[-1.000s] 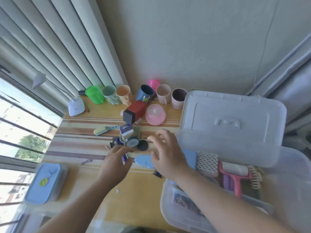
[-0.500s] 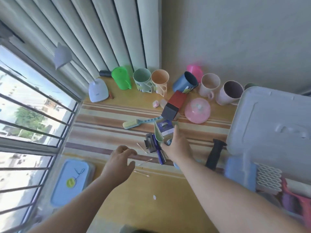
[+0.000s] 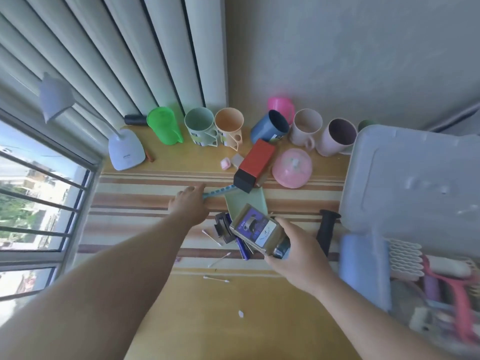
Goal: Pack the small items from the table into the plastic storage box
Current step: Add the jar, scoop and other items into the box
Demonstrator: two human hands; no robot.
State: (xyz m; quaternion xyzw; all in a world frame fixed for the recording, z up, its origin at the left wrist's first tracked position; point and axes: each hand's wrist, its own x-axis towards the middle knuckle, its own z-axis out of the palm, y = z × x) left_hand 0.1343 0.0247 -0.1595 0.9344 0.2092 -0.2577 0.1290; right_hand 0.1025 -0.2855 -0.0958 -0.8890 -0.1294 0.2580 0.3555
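My right hand [image 3: 296,258] grips a small olive box with a purple label [image 3: 255,229], lifted above the striped table. My left hand [image 3: 188,205] lies palm down over the brush end of a blue-handled brush [image 3: 220,191], fingers spread; whether it grips it I cannot tell. The clear plastic storage box [image 3: 405,258] stands at the right with its lid [image 3: 415,183] raised, holding a blue pad, a white ridged piece and a pink brush. On the table lie a red and black box [image 3: 255,165], a pale green sheet [image 3: 246,201], a black clip [image 3: 222,228] and a black handle [image 3: 326,231].
Several cups [image 3: 228,126] and a green jug [image 3: 163,124] line the back wall. A pink dome lid [image 3: 292,167], a white desk lamp [image 3: 126,149] and loose cotton swabs [image 3: 217,279] are on the table. The window is at the left.
My right hand has lifted the olive box toward me. My left hand has reached forward from the near table onto the brush.
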